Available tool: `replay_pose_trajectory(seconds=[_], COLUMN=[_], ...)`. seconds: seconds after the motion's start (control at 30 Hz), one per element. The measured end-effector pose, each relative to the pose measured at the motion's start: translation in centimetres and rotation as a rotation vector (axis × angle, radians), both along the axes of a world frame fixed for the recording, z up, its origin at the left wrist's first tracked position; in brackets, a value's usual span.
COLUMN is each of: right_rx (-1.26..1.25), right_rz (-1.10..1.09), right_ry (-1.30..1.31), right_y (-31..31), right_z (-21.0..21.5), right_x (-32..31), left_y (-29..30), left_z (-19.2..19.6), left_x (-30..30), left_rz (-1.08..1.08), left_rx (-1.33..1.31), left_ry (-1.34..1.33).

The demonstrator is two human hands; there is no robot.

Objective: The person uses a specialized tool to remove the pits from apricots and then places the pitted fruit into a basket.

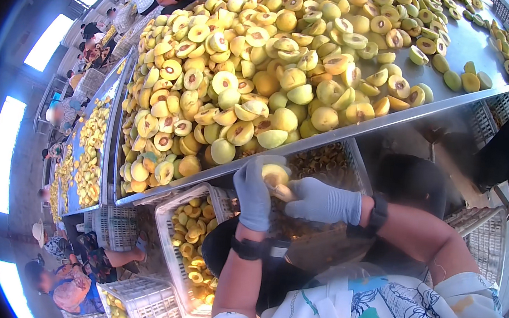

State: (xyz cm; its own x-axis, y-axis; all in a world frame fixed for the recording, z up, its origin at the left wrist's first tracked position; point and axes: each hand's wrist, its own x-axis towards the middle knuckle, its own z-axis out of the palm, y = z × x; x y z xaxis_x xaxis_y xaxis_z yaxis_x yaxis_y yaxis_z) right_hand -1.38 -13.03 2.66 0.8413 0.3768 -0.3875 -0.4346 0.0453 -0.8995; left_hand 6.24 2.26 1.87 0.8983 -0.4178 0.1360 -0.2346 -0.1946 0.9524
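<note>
In the head view, the left hand (255,192), in a grey-blue knit glove, is curled around a halved yellow peach (275,175), its fingers closed over the fruit's left side just below the front edge of the steel table (468,45). The right hand (323,201), gloved the same way, comes in from the right and meets the peach half at its lower right; its fingers are bent in toward the fruit, though whether they grip the fruit or a small tool against it is hard to tell from this angle. Both wrists wear dark bands. On the table, above the hands, lies a large heap of peach halves (259,65), some cut face up with a reddish pit hollow, others skin up, the heap thinning toward the table's far right end. Below the table's front edge, left of the hands, stands a white slatted crate (166,227) holding more peach halves, and behind the hands under the table another crate (329,161) holds what looks like dark pits. Further left of the table runs a second table (89,153) with fruit, with other people seated along it.
</note>
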Motion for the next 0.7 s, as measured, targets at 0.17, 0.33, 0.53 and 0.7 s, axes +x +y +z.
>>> replay_pose_trajectory(seconds=[0.17, 0.33, 0.53, 0.7], right_rx=[0.078, 0.22, 0.223, -0.259], right_rz=[0.039, 0.091, 0.212, 0.478], right_ry=[0.041, 0.075, 0.108, 0.006], right_y=[-0.7, -0.9, -2.3, -3.7], right_z=[0.1, -1.1, -1.0, 0.1], right_x=[-0.1, 0.1, 0.1, 0.0], left_y=[-0.8, -0.8, -0.5, 1.3], left_z=[2.4, 1.6, 2.2, 2.1], left_x=[0.1, -0.3, 0.2, 1.0], left_rz=[-0.037, 0.096, -0.125, -0.073], left_rx=[0.043, -0.354, -0.063, -0.258], left_ry=[0.017, 0.543, 0.231, 0.593])
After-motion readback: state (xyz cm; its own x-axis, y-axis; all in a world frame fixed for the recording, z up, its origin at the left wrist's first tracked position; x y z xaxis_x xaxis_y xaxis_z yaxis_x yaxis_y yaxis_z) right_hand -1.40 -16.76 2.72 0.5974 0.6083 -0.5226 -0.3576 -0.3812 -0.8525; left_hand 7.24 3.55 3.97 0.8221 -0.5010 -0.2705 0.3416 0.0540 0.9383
